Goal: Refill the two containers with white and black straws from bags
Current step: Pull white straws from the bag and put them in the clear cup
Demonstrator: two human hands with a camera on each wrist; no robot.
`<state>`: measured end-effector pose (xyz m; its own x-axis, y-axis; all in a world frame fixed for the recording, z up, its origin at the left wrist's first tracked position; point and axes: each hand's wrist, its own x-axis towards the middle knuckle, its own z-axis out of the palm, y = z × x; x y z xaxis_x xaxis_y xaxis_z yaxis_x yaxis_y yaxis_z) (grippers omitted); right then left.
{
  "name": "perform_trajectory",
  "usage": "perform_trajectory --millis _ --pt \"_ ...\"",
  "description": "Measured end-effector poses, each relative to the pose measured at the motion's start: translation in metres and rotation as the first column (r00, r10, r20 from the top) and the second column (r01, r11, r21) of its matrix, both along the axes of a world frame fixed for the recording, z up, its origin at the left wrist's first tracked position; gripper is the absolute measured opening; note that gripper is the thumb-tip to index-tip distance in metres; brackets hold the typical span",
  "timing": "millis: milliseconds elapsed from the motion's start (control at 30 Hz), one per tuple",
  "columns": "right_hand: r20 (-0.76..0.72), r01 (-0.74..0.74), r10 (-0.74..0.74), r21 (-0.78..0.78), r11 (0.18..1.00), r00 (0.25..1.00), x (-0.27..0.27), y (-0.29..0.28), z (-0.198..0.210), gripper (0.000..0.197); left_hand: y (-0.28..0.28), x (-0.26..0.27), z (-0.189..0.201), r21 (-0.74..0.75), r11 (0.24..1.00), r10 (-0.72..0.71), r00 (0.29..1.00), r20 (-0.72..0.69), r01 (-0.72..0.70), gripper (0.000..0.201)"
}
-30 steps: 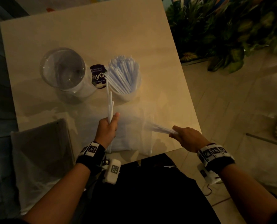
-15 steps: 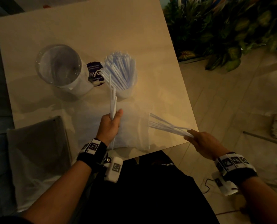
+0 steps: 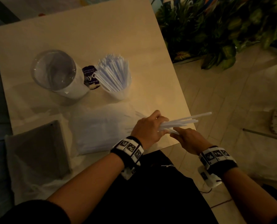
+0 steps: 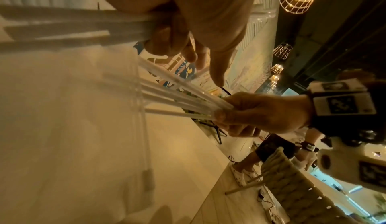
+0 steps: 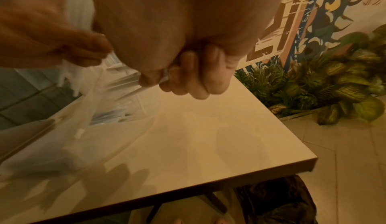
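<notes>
My left hand (image 3: 155, 125) grips a bundle of white straws (image 3: 187, 120) that lies level and points right past the table edge. Just beside it my right hand (image 3: 178, 134) pinches a second bunch of white straws (image 4: 177, 98), whose far ends run left behind the clear plastic of the white-straw bag (image 3: 102, 128). The two hands almost touch. A white cup (image 3: 118, 94) packed with white straws stands at mid table. Left of it stands an empty clear container (image 3: 57, 73). A dark bag (image 3: 37, 151), presumably the black straws, lies at the near left.
A purple round sticker or coaster (image 3: 91, 76) lies between the two containers. The table (image 3: 102, 29) ends just right of my hands. Leafy plants (image 3: 223, 29) stand beyond its right edge, and a tiled floor (image 3: 215, 94) lies below.
My left hand swung its straws from upright at mid table down to level and moved right. My right hand came back left with its straws and now meets the left hand.
</notes>
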<state>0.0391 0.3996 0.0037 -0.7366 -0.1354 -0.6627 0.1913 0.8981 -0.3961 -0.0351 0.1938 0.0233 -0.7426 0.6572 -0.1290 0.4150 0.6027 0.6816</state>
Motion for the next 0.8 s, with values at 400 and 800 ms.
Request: perform_trajectory --millis 400,800 --pt "-0.026 0.028 -0.028 -0.030 0.999 0.999 0.012 0.005 -0.007 0.029 -0.034 -0.047 0.033 0.360 0.570 0.497 0.659 0.565 -0.738 0.022" --pt "-0.063 0.188 -0.196 -0.106 0.976 0.979 0.034 0.044 0.023 0.062 -0.104 -0.051 0.003 0.183 -0.005 0.398 0.166 0.902 -0.983 0.043"
